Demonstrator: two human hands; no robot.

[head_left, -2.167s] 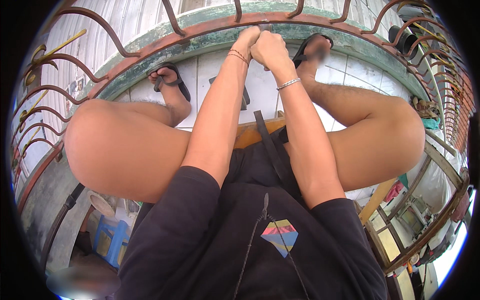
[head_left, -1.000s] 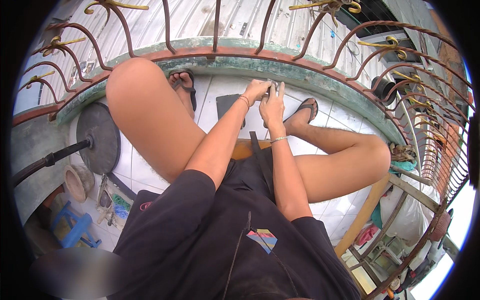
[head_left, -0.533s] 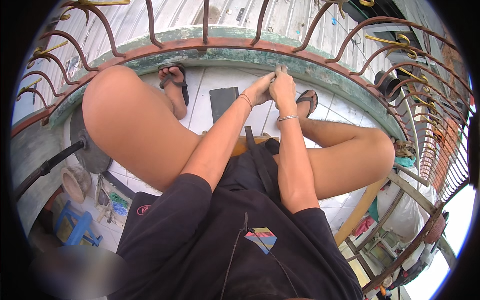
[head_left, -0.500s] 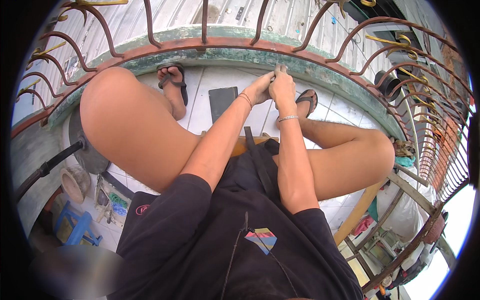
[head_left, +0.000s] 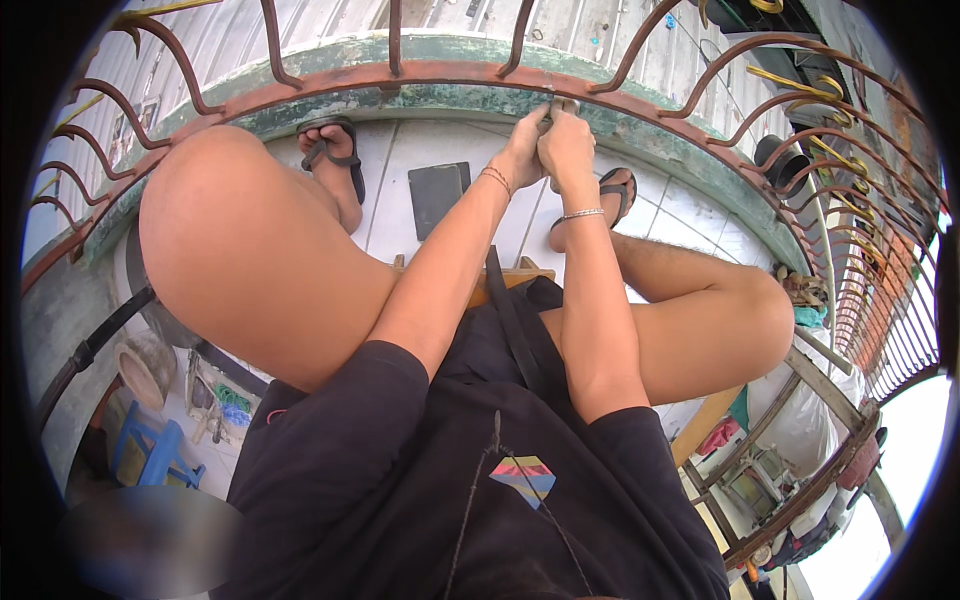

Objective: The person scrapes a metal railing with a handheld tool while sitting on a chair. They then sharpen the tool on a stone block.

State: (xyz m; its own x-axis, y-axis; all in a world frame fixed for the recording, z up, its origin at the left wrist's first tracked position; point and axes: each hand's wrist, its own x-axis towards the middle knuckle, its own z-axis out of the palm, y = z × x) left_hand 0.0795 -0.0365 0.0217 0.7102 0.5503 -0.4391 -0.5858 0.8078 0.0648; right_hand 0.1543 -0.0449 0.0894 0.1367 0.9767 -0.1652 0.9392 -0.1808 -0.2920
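My left hand (head_left: 521, 150) and my right hand (head_left: 567, 148) meet in front of me, above the tiled floor and close to the green kerb. Both have curled fingers. A small greyish piece (head_left: 565, 104) shows at the far end of my right hand; its kind is too small and covered to tell. What lies between the two palms is hidden. On the white tiles nearer to me and to the left rests a dark grey rectangular slab (head_left: 438, 201), apart from both hands.
A red-brown metal railing (head_left: 400, 75) curves along the green kerb (head_left: 300, 118) ahead. My sandalled feet stand on either side of the slab. A blue plastic stool (head_left: 155, 450) and a clay-coloured bowl (head_left: 146, 368) are at the left; a wooden frame (head_left: 830, 390) stands right.
My joined hands have moved slightly farther away, toward the railing. The greyish piece at the right hand's far end now shows more plainly. The view has shifted a little.
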